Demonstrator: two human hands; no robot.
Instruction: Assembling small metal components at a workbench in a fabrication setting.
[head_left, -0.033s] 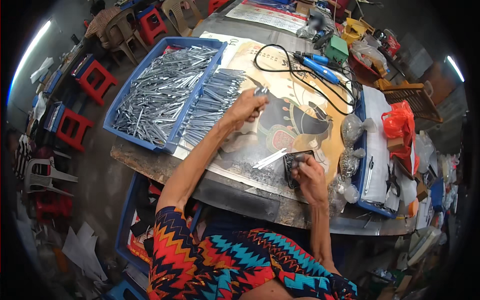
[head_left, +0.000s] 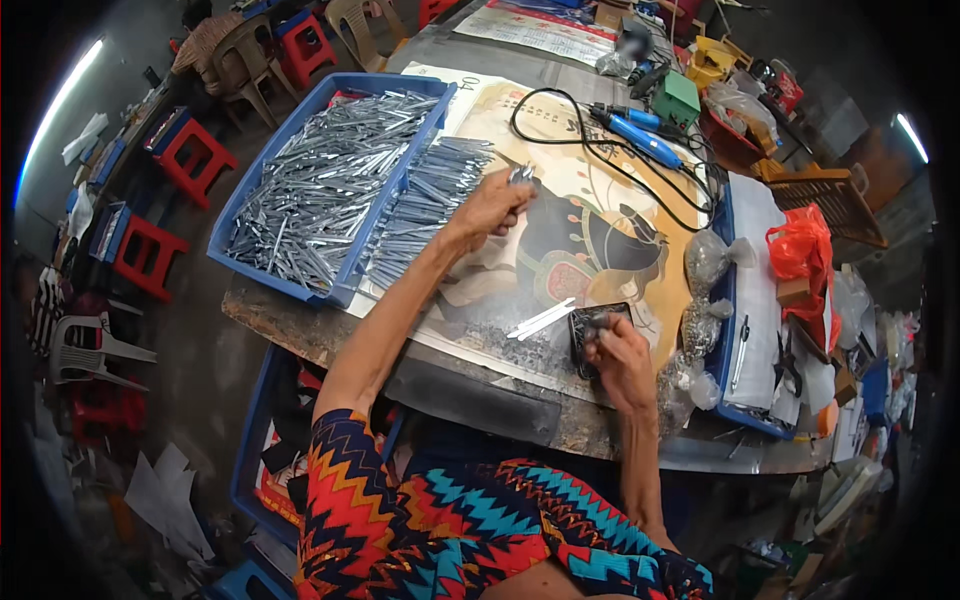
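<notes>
Worktop (head_left: 285, 325) crowded, smallest parts hard to make out

Your left hand (head_left: 495, 207) is above the printed sheet (head_left: 665, 270), its fingers curled around a small silvery piece (head_left: 522, 175). Only the end beyond your fingertips shows; the rest is covered by your fingers, so you cannot tell whether it is one piece or several.

Your right hand (head_left: 622, 355) is at the shallow black tray (head_left: 578, 340), thumb and fingers drawn close together. The fingertips blur into the dark tray, so you cannot tell what, if anything, they grip. The hand also covers much of the tray's right side, and the contents are too small to identify.

Just left of that tray, a few white strips (head_left: 543, 318) lie on the sheet. Farther left, the large blue tray (head_left: 265, 272) is heaped with silvery strips (head_left: 330, 190), overlapping too thickly to separate. Beside its right wall, a row of similar pieces (head_left: 430, 200) lies closely packed, partly screened by your left forearm.

Beyond your hands rests a blue corded tool (head_left: 640, 138), its black cable looping over the sheet. At right, clear plastic bags (head_left: 705, 258) hide part of a blue bin (head_left: 760, 422). Below the worktop edge, a blue crate (head_left: 255, 440) is only partly visible.
</notes>
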